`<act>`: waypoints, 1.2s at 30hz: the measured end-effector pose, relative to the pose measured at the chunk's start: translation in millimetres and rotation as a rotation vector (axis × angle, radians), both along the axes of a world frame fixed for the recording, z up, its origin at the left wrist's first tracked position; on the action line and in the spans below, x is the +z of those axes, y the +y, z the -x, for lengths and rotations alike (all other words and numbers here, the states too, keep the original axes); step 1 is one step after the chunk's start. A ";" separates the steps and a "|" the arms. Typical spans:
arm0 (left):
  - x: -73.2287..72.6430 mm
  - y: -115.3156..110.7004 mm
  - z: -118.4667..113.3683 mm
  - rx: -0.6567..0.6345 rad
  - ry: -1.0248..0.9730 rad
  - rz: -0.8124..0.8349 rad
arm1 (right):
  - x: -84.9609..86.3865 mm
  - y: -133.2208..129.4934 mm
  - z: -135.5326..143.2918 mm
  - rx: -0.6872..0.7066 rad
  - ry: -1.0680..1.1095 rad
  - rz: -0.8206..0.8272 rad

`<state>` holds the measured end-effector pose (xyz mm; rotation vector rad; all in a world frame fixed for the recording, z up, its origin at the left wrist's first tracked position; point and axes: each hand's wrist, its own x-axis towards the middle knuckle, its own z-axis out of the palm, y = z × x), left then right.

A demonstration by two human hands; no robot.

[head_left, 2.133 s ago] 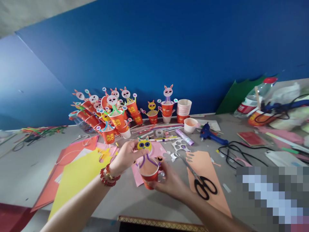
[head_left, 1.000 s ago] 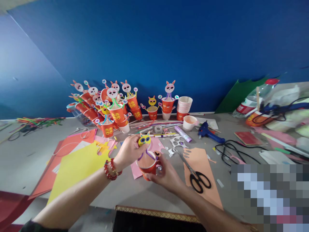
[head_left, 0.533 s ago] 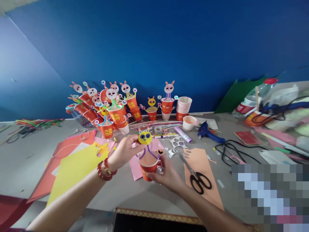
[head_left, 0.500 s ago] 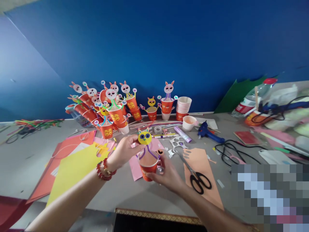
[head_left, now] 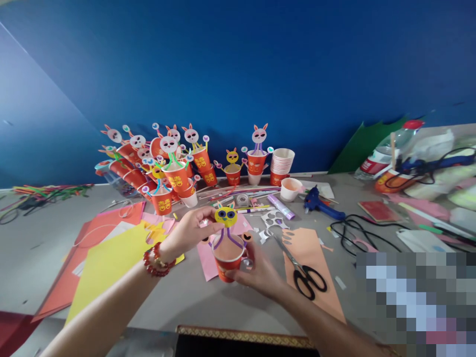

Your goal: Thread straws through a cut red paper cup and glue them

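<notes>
In front of me a red paper cup point(head_left: 226, 267) is held by my right hand point(head_left: 258, 267), whose fingers wrap its right side. Purple pipe cleaners point(head_left: 229, 238) rise from the cup and carry a yellow paper cat face point(head_left: 226, 217) with pointed ears. Round paper paws sit on the side arms beside the rim. My left hand point(head_left: 191, 229) pinches the left edge of the cat face between thumb and fingers. Below the left hand lies pink paper point(head_left: 207, 263), partly behind the cup.
Finished cup figures point(head_left: 178, 179) crowd the back left. Stacked cups point(head_left: 282, 166) stand behind. At right lie black-handled scissors point(head_left: 308, 280) on orange paper point(head_left: 323, 258), a blue glue gun point(head_left: 316, 201) and its black cable point(head_left: 357, 230). Yellow sheets point(head_left: 107, 270) lie left.
The cat face has moved slightly right and down, now more upright over the cup. Its left paw has come into view. Both hands keep their hold.
</notes>
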<state>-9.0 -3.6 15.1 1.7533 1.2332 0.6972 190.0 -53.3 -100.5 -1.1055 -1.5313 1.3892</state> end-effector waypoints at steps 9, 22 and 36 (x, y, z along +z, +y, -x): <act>-4.8 4.8 -2.2 -0.006 0.111 -0.120 | -0.3 0.6 -1.2 0.021 -0.022 0.023; -11.2 4.5 -12.7 0.069 0.298 -0.307 | 2.3 1.9 0.3 0.003 -0.024 -0.009; -12.2 0.6 -22.4 0.115 0.405 -0.413 | 4.8 1.5 1.0 0.008 -0.056 -0.032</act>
